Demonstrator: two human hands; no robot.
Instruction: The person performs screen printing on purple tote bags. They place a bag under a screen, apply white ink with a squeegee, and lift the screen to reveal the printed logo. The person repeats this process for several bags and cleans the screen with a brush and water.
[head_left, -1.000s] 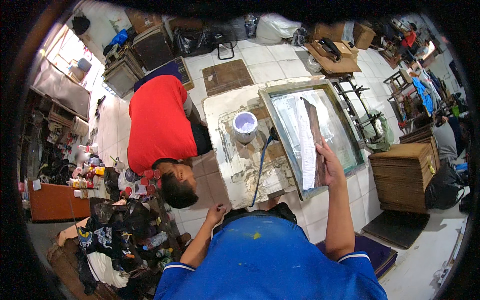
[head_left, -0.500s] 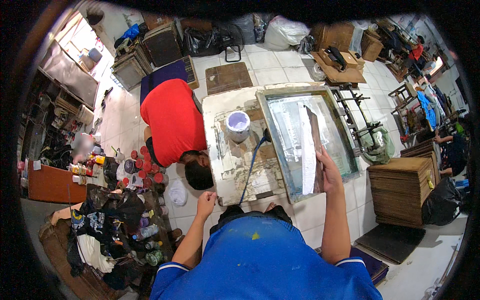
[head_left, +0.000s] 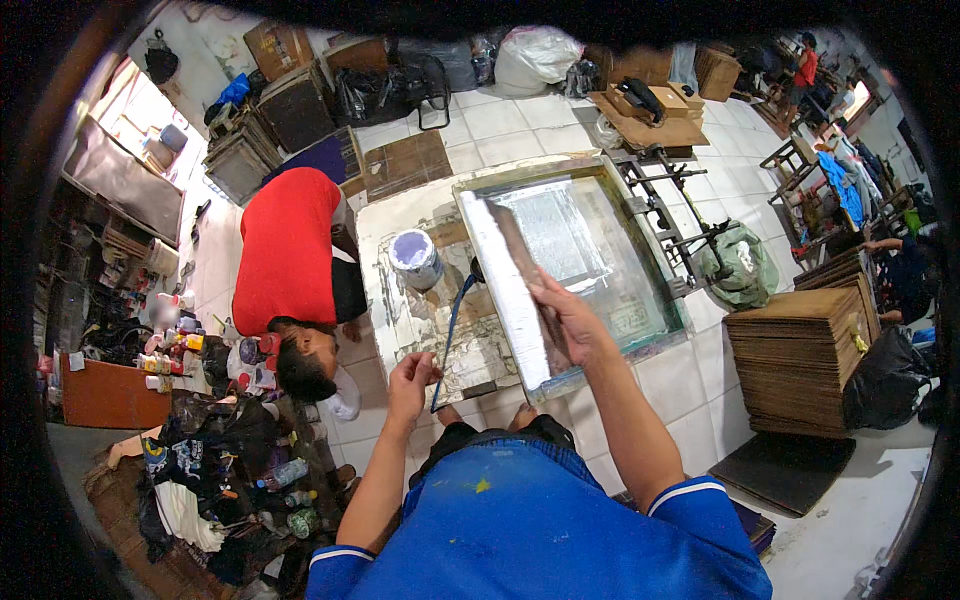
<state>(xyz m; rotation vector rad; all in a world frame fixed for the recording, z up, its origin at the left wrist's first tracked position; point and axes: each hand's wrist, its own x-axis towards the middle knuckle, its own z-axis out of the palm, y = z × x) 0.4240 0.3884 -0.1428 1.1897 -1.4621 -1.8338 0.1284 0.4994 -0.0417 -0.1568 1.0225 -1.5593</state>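
Observation:
A squeegee with a long wooden handle (head_left: 520, 248) and a thick coat of white ink along it is gripped in my right hand (head_left: 572, 318). It slants over the left side of a screen-printing frame (head_left: 642, 347), whose mesh carries smears of white. My left hand (head_left: 411, 386) hovers by the table's near edge, thumb and fingers curled together; whether anything small is between them is hidden. Close to it a blue cord (head_left: 455, 335) crosses the stained white table (head_left: 385, 320). Left of the frame stands a tub (head_left: 416, 262) of pale purple ink.
On the left a person in a red shirt (head_left: 287, 250) bends low beside the table. Bottles and rags (head_left: 230, 450) crowd the lower left. A black metal rack (head_left: 680, 225) adjoins the frame's right side. Stacked brown boards (head_left: 795, 375) stand at the right.
My right hand has carried the squeegee left, from mid-frame to the frame's left side. My left hand has risen slightly over the table edge. The person in red appears farther left, head turned.

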